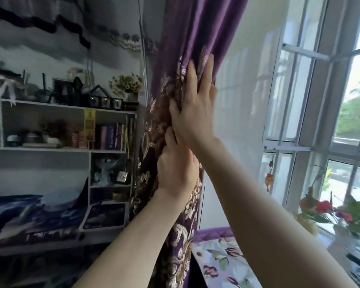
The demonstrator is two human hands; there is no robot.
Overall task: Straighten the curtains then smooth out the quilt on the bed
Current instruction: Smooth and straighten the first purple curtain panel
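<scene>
Right hand (192,113) presses flat with fingers spread on the gathered purple curtain (183,48); left hand (176,165) below grips its folds. Pulling hard could strain the unseen top; floral quilt (222,262) lies underneath.

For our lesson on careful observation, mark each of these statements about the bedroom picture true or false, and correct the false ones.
1. Both hands are on the purple curtain. True: the left hand and the right hand are both on it.
2. The left hand is above the right hand. False: the right hand is higher.
3. The curtain is spread across the window. False: it is bunched beside it.
4. A floral quilt lies below the curtain. True.
5. The shelf is to the right of the curtain. False: it is to the left.
</scene>
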